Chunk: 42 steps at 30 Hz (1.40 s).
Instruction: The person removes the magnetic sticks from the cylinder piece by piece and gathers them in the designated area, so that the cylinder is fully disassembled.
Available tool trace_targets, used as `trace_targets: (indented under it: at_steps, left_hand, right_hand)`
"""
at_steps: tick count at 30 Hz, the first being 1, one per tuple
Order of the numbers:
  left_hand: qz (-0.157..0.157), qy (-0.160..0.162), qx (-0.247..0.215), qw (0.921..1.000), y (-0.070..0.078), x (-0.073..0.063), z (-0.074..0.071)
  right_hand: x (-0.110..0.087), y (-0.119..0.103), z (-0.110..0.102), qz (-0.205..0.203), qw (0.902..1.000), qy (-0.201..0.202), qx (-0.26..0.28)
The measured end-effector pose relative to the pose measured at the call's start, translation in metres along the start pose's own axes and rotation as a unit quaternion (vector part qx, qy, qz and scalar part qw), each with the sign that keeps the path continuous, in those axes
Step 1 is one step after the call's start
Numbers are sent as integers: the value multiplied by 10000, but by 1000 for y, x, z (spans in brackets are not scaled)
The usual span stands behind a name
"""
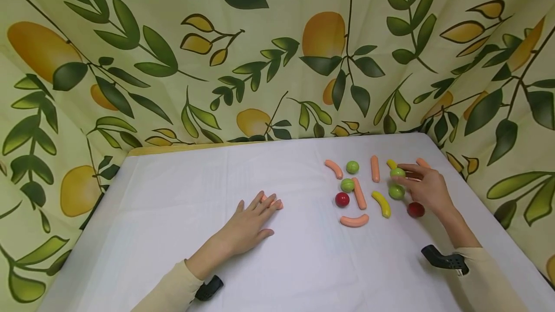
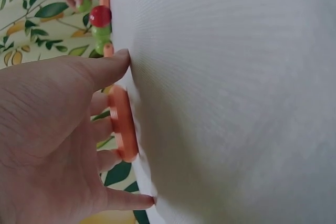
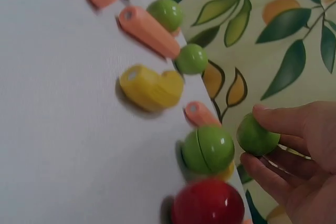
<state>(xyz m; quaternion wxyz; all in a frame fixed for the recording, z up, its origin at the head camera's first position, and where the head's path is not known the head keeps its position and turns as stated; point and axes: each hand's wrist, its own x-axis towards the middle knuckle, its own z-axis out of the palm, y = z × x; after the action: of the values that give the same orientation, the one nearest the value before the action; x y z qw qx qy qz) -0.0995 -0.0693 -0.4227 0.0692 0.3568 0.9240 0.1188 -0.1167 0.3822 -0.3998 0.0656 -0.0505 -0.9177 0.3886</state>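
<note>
My left hand (image 1: pixel 247 229) lies over a toy sausage (image 1: pixel 277 202) near the table's middle, its spread fingers touching it. The left wrist view shows that orange sausage (image 2: pixel 124 124) beneath nearly straight fingers, with thumb and little finger apart. At the right, my right hand (image 1: pixel 427 189) pinches a small green ball (image 1: pixel 397 172) between thumb and fingertips. In the right wrist view the pinched green ball (image 3: pixel 257 135) is raised off the cloth. Just below it sit another green ball (image 1: pixel 396 192) with a groove round it and a dark red ball (image 1: pixel 416 210).
Left of my right hand lie a yellow toy banana (image 1: pixel 381 204), a bright red ball (image 1: pixel 342 200), more green balls (image 1: pixel 352 167) and several sausages (image 1: pixel 354 220). A second banana (image 1: pixel 391 163) is partly hidden. Patterned curtain (image 1: pixel 277 61) surrounds the white-covered table (image 1: pixel 173 196).
</note>
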Motion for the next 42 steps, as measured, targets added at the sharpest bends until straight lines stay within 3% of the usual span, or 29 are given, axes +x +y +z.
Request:
trace_targets:
  at_steps: [10,16,24,28,34,42]
  left_hand:
    - [140,322,136,9993,-2,4,-5]
    - [377,759,485,9952,-8,15,-10]
    - [881,1399,168,9861,-22,25,-11]
    - [939,1423,-103,9853,-27,29,-11]
    - [702,1171,-797,9874,-31,32,-12]
    - [538,1117,-1472,9813,-32,38,-13]
  right_hand:
    - [0,33,-18,357,9984,114,-423]
    - [-3,45,-22,384,9983,187,-385]
    - [-10,52,-27,371,9978,206,-518]
    - [-11,56,-29,508,9971,151,-555]
    - [-11,63,-29,570,9968,116,-540]
    - [-10,73,-27,584,9966,99,-575]
